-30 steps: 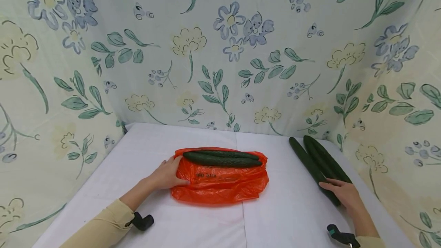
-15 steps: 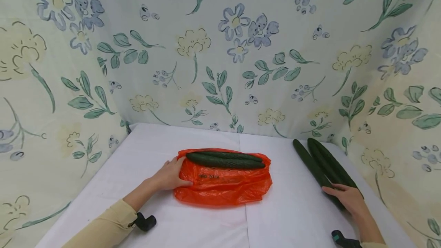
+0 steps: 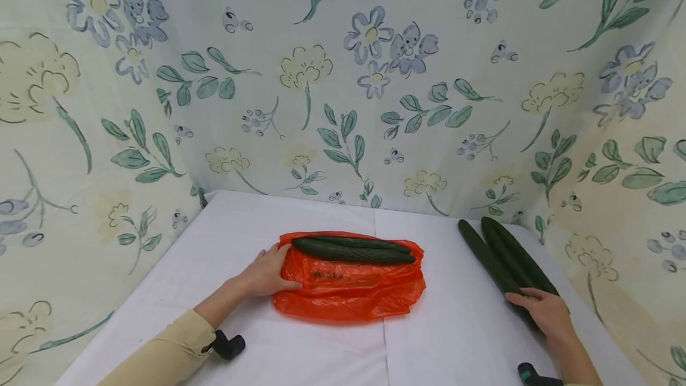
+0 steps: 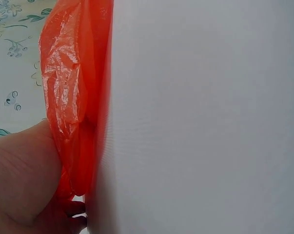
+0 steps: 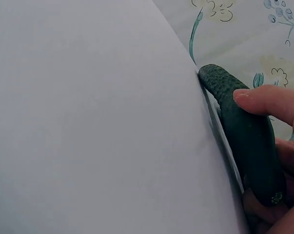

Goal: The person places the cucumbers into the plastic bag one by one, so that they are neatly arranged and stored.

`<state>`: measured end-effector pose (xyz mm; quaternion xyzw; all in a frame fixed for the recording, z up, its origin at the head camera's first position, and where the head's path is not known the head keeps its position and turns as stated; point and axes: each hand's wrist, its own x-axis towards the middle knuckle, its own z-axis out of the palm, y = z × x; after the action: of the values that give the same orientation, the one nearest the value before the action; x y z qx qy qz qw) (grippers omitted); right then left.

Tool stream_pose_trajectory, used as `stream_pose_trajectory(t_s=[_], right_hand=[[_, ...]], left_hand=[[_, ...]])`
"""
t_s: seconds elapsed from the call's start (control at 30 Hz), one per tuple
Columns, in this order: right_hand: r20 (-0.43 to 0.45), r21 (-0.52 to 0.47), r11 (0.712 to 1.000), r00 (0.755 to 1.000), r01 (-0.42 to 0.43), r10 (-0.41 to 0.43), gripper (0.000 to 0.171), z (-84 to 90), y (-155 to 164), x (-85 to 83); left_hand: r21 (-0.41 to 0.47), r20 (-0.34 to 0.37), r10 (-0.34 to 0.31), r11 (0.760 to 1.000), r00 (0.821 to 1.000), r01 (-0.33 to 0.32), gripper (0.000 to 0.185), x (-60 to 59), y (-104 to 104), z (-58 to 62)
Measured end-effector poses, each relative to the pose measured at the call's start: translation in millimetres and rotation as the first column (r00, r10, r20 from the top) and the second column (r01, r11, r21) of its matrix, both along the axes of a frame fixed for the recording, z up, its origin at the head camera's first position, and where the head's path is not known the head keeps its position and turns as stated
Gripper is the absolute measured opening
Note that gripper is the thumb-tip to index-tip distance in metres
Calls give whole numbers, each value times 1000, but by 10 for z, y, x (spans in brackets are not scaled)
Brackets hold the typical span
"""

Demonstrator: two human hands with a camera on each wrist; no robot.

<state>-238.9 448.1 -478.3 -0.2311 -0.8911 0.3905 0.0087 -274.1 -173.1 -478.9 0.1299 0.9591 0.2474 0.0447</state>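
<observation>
1. The right hand has its fingers curled around the near end of a long dark green cucumber; in the right wrist view the thumb lies over the top of the cucumber and the other fingers are under it.
2. This cucumber lies on the white table cover, its long axis going from the hand away toward the back right corner. A second dark green cucumber lies just beside it, on the wall side.
3. The left hand holds the left end of the crumpled orange plastic bag, with the thumb pinching the plastic.
4. Two more dark green cucumbers lie on the bag, across the table.
5. The bag lies to the left of the right hand; the white cover between them is open. The flowered cloth wall stands close on the right.
</observation>
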Motion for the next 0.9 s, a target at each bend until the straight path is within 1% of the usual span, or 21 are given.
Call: stream_pose_trajectory(t_s=[0.17,0.37,0.6,0.77,0.9], right_hand=[[-32,-53,998,999,21,-23,100,-1,-13,3],[-82,-135,989,994,55,-66,93,28,-35,-19],[-72,-163,986,997,18,-30,93,121,-44,-17],[-80,-201,980,997,-17,1,92,167,-60,4],[-80,-186,982,997,-16,1,94,166,-87,-1]], left_hand=[[-3,5,0,1000,1000,0,108,-5,7,-15],[-12,12,8,1000,1000,-8,109,-6,4,-25],[-39,11,4,999,1000,-4,108,6,-9,-12],[-36,9,1,999,1000,-1,110,6,-16,-9],[-37,9,-2,999,1000,2,110,2,-9,-10]])
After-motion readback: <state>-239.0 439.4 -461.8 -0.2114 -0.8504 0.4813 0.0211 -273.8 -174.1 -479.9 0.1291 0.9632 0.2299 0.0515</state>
